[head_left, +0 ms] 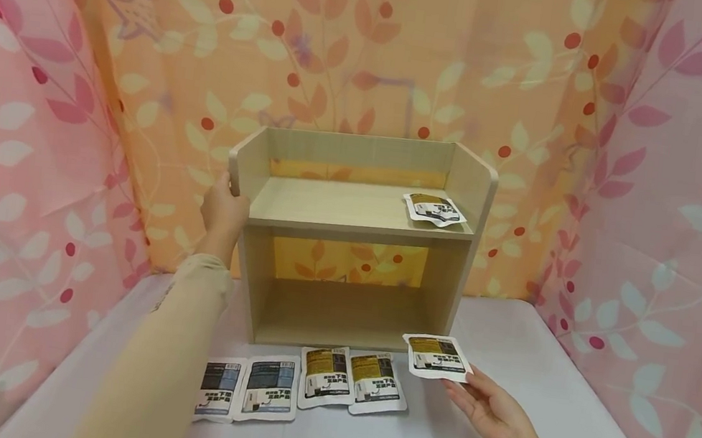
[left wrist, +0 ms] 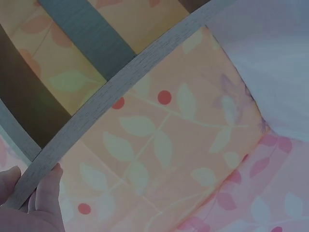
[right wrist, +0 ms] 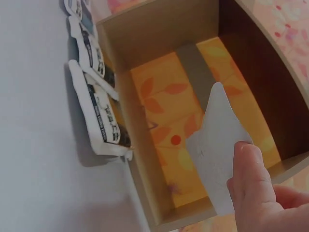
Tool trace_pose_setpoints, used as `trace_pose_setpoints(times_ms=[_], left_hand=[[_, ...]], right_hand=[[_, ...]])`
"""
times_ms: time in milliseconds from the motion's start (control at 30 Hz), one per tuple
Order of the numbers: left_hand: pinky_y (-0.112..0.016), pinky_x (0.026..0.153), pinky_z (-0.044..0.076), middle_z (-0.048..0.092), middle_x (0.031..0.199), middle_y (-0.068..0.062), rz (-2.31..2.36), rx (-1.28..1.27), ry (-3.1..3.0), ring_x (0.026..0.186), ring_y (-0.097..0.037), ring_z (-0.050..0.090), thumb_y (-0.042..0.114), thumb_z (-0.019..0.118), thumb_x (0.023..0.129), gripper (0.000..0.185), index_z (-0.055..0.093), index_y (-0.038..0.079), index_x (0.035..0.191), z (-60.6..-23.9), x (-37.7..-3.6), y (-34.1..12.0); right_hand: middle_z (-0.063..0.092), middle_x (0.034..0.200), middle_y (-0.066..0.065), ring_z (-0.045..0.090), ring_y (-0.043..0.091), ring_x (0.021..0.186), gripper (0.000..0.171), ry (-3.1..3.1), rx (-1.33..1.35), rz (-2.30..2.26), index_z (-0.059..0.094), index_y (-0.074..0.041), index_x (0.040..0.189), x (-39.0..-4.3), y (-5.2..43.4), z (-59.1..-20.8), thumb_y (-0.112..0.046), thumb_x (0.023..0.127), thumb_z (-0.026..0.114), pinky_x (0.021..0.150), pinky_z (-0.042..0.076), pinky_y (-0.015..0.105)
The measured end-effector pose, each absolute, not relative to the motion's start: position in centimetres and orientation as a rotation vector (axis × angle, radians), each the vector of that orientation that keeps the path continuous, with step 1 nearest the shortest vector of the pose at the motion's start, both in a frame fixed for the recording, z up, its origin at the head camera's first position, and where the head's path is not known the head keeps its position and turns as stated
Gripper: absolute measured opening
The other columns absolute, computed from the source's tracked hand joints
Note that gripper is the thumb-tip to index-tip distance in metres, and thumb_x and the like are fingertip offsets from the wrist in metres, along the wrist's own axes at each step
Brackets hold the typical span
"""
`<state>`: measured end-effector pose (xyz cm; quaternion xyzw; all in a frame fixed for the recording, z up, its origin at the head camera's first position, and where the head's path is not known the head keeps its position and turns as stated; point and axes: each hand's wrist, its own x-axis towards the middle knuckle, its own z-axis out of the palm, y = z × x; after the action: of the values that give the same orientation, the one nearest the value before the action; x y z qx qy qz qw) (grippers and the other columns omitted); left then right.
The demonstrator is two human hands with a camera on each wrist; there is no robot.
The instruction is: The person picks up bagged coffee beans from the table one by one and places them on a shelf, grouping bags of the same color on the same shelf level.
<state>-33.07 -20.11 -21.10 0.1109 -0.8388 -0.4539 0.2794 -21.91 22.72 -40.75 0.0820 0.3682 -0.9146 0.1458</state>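
A light wooden two-tier shelf [head_left: 324, 225] stands upright on the table. My left hand [head_left: 225, 208] grips the upper front edge of its left side panel; the left wrist view shows thumb and fingers [left wrist: 48, 188] on either side of that board. In my right hand [head_left: 494, 412] is a white packet with a gold-and-black label [head_left: 437, 357], pinched at its edge in front of the shelf's lower right corner. The right wrist view shows the plain white back of this packet [right wrist: 217, 150]. Another gold-labelled packet [head_left: 435, 209] lies at the right end of the upper board.
In front of the shelf lie two blue-labelled packets [head_left: 269, 387] at the left and two gold-labelled packets [head_left: 378, 383] beside them, in a row. A white cloth [head_left: 494, 329] covers the table. Leaf-patterned curtains [head_left: 670, 212] enclose the back and both sides.
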Motion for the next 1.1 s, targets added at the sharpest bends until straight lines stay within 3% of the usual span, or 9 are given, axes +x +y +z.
trace_pose_setpoints(times_ms=[100, 267, 433, 567, 667, 1100], left_hand=[[-0.053, 0.096, 0.039, 0.062, 0.122, -0.022, -1.217, 0.309, -2.245, 0.113, -0.043, 0.054, 0.002, 0.046, 0.089, 0.029, 0.051, 0.000, 0.117, -21.1, -33.1, -20.0], [-0.053, 0.097, 0.039, 0.061, 0.125, -0.021, -1.220, 0.327, -2.262, 0.116, -0.042, 0.053, 0.003, 0.047, 0.090, 0.032, 0.051, 0.001, 0.121, -21.1, -33.1, -20.0], [-0.053, 0.097, 0.039, 0.061, 0.125, -0.021, -1.222, 0.328, -2.253, 0.115, -0.042, 0.053, 0.003, 0.046, 0.090, 0.033, 0.052, 0.002, 0.123, -21.0, -33.1, -20.0], [-0.053, 0.097, 0.040, 0.061, 0.125, -0.021, -1.219, 0.323, -2.253, 0.115, -0.043, 0.053, 0.003, 0.047, 0.090, 0.033, 0.051, 0.002, 0.123, -21.0, -33.1, -20.0], [-0.053, 0.098, 0.039, 0.061, 0.126, -0.022, -1.207, 0.317, -2.257, 0.117, -0.043, 0.053, 0.003, 0.048, 0.091, 0.031, 0.051, 0.001, 0.121, -21.0, -33.1, -20.0], [-0.054, 0.096, 0.038, 0.062, 0.119, -0.023, -1.143, 0.310, -2.267, 0.114, -0.043, 0.053, 0.004, 0.046, 0.089, 0.025, 0.049, 0.000, 0.113, -21.3, -33.4, -20.2]], right_hand=[[0.067, 0.100, 0.016, 0.069, 0.032, 0.091, 0.033, 1.060, 0.213, -2.637, 0.040, -0.006, 0.134, -21.8, 22.5, -40.0, -0.002, 0.101, 0.041, 0.090, 0.050, 0.041], [0.067, 0.100, 0.017, 0.069, 0.032, 0.091, 0.019, 1.040, 0.176, -2.642, 0.057, -0.006, 0.111, -21.6, 22.1, -39.1, -0.002, 0.101, 0.041, 0.088, 0.052, 0.041], [0.067, 0.102, 0.015, 0.069, 0.029, 0.093, 0.027, 1.090, 0.143, -2.633, 0.045, -0.006, 0.129, -21.4, 21.4, -38.2, -0.004, 0.102, 0.041, 0.088, 0.052, 0.039], [0.067, 0.103, 0.013, 0.069, 0.026, 0.093, 0.051, 1.155, 0.149, -2.615, 0.022, -0.005, 0.150, -21.4, 20.9, -37.4, -0.005, 0.102, 0.040, 0.088, 0.052, 0.037], [0.066, 0.103, 0.012, 0.069, 0.024, 0.094, 0.065, 1.193, 0.111, -2.593, -0.002, -0.004, 0.155, -21.5, 20.5, -36.9, -0.005, 0.103, 0.037, 0.088, 0.051, 0.035], [0.067, 0.104, 0.014, 0.069, 0.024, 0.093, 0.058, 1.178, 0.031, -2.600, 0.005, 0.001, 0.151, -21.5, 19.5, -35.6, -0.003, 0.102, 0.036, 0.086, 0.052, 0.034]])
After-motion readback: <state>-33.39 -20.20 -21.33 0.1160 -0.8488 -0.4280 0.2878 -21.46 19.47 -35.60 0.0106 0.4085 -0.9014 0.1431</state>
